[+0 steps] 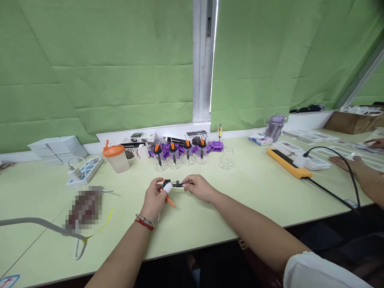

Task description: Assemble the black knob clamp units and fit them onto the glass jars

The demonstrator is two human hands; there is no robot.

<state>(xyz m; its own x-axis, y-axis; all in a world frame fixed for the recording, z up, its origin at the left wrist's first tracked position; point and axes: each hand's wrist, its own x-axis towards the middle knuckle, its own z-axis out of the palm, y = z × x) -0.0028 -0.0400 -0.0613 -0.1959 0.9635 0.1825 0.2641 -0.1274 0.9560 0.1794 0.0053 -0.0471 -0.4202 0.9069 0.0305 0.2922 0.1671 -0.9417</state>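
My left hand [156, 196] is closed around a black bottle cap [166, 184], from which an orange lever [171, 201] sticks out low. A white wrap covers the left thumb. Pinched in my right hand [196, 187] is the far end of a thin black stem [179, 184] that lies in line with the cap, level above the table. Beyond both hands, several small clear bottles [174, 161] with black-and-orange tops stand in a row. To their right is a clear bottle [226, 160] with no top on it.
Purple coiled pieces [216, 146] and boxes [138, 151] lie behind the bottles. Left are an orange-lidded cup [116, 158], a power strip [87, 171] and a grey stand arm [36, 221]. Right are an orange power strip [288, 164] with cables and a co-worker's hand [345, 163].
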